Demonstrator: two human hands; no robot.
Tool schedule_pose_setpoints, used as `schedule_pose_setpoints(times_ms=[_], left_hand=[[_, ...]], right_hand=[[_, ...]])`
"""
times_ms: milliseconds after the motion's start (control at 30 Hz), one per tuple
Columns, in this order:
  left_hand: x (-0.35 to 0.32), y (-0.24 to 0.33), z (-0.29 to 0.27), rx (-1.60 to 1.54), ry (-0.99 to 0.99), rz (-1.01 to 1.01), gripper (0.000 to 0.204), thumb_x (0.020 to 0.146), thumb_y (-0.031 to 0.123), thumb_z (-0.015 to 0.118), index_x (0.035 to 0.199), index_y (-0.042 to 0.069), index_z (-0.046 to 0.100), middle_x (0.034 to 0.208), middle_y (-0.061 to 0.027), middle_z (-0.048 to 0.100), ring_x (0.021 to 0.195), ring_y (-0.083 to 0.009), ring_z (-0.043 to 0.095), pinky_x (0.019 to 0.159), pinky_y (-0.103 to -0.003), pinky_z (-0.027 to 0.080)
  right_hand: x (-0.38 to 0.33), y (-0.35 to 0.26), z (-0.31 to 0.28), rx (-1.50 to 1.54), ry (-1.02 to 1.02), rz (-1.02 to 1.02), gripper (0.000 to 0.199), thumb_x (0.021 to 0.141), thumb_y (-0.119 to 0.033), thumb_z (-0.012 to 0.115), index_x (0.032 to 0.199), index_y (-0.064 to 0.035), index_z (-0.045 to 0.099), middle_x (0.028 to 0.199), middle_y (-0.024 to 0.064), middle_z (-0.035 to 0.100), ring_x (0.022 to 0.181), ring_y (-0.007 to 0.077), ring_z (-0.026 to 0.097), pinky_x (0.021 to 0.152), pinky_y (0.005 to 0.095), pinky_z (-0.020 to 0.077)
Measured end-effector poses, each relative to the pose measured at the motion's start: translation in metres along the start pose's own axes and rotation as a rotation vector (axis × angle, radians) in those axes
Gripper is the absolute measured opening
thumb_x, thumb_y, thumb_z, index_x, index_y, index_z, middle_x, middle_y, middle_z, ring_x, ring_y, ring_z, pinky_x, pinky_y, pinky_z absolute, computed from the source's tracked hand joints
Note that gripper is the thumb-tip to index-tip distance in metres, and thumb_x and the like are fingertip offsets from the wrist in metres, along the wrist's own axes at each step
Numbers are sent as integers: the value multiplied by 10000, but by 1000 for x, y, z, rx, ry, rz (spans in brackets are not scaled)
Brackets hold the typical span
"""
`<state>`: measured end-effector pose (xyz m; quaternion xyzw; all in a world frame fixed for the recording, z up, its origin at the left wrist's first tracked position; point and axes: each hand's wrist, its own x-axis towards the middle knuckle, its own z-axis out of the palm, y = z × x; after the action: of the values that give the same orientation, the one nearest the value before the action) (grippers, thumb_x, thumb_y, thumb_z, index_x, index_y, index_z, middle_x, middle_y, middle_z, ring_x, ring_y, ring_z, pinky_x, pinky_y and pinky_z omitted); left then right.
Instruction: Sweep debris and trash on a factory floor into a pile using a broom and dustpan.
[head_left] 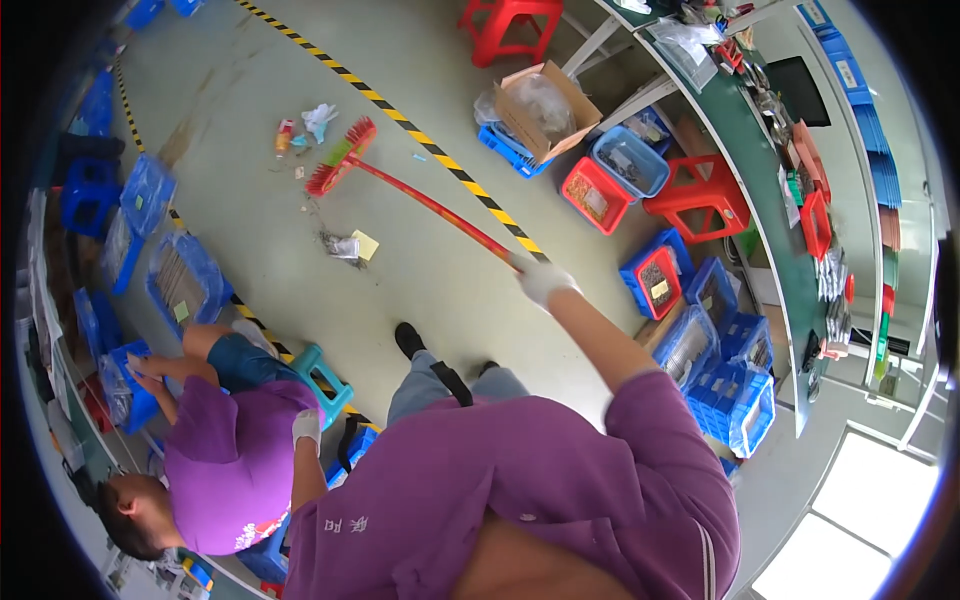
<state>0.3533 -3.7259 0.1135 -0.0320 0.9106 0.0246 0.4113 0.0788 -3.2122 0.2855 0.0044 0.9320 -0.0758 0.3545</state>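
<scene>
My right hand (546,281), in a white glove, is closed round the end of a red broom handle (435,205). The handle runs forward and left to a red and green broom head (341,160) on the floor. Near its bristles lie a red and yellow container (284,138) and a crumpled white and blue wad (320,121). Closer to me is a small heap of debris (342,246) beside a yellow paper piece (366,245). My left hand (307,427), also white-gloved, hangs low at my side near a seated person's back; its fingers do not show clearly.
A person (235,460) in purple sits at the left by a teal stool (318,385). Blue crates (185,280) stand along the left. On the right are a carton (548,110), red bins (597,195), a red stool (700,197) and a green workbench (770,200). Striped tape (400,118) crosses the floor.
</scene>
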Motion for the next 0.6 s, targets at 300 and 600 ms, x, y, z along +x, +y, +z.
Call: schedule_pose_setpoints(times_ms=[300,600], left_hand=[[26,40,10,-175,-213,-265,267,809,215,449,902,78,660,978,-167,618,899,-319,610,751,-427,497],[70,148,-108,-233,-66,-315,273,823,115,396,899,48,649,927,-149,635,873,-274,622,748,-380,510]], right_hand=[[-159,205,-5,-39,-88,192,350,881,-270,419,1230,-271,451,832,168,617,767,354,603,672,406,474],[79,180,-103,-233,-163,-21,453,874,-213,351,1316,-309,323,862,210,612,766,362,605,696,478,463]])
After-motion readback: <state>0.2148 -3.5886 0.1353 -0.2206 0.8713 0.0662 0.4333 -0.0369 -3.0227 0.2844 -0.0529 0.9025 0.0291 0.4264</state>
